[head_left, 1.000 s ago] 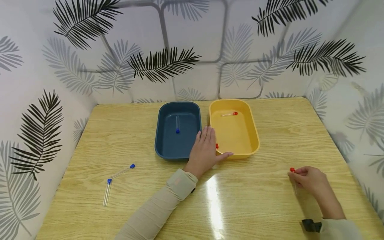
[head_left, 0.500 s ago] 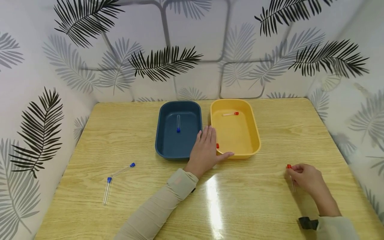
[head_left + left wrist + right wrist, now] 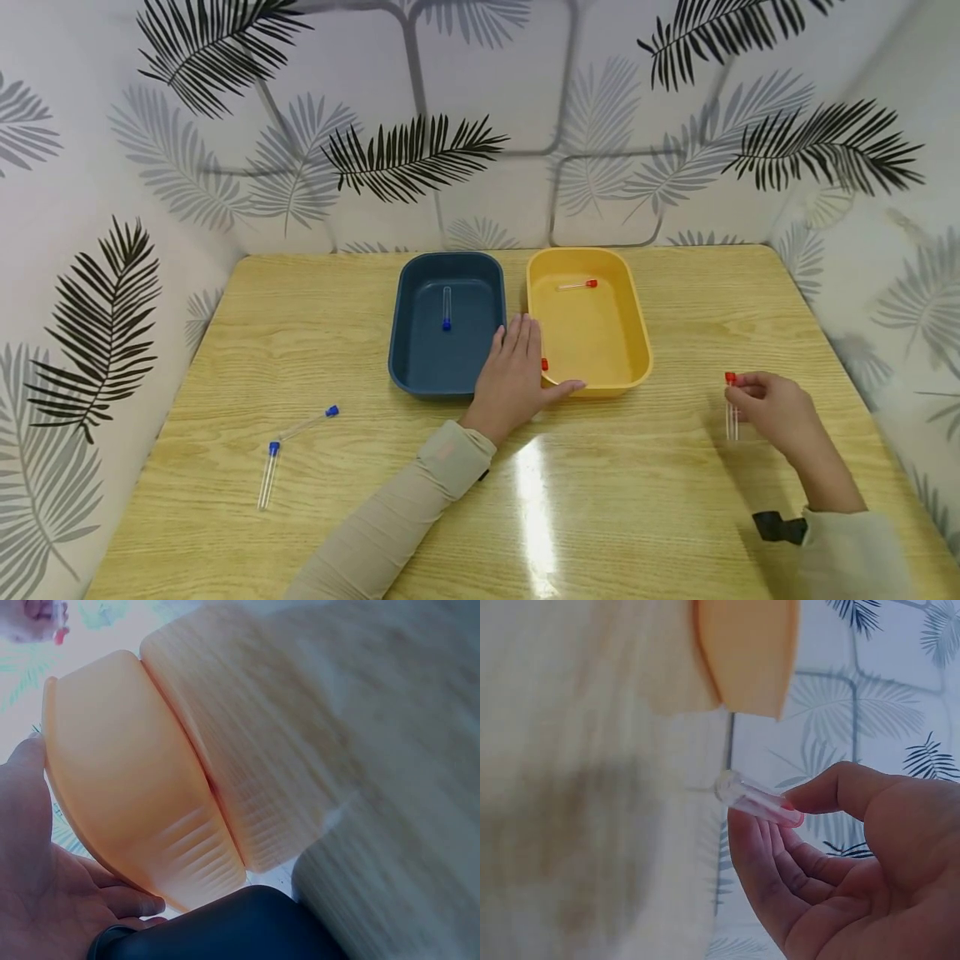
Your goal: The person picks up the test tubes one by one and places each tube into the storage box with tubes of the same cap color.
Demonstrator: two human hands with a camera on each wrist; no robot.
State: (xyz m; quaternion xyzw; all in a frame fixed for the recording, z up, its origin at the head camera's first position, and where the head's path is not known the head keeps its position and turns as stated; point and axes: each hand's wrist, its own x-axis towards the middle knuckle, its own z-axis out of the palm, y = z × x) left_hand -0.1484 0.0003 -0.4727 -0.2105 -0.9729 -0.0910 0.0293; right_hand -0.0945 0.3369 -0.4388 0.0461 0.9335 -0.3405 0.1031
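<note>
My right hand [image 3: 776, 412] pinches a clear test tube [image 3: 732, 428] by its red-capped upper end, holding it upright above the right side of the table. In the right wrist view the test tube [image 3: 754, 800] sits between thumb and fingers. My left hand [image 3: 510, 383] rests with straight fingers over the neighbouring rims of a dark blue bin [image 3: 402, 333] and a yellow bin [image 3: 637, 325], its thumb along the yellow bin's front rim. One blue-capped tube [image 3: 447, 308] lies in the blue bin. Inside the yellow bin are a red-capped tube [image 3: 577, 285] and another red cap [image 3: 544, 364], partly hidden by my left hand.
Two blue-capped tubes, one slanted [image 3: 306, 426] and one nearer the front [image 3: 267, 477], lie on the left of the wooden table [image 3: 637, 500]. A leaf-patterned wall covering [image 3: 487, 192] stands behind the table and along both sides.
My right hand has raised the red-capped tube and carried it farther back over the table; the tube now hangs upright. The left hand stays in place on the bins.
</note>
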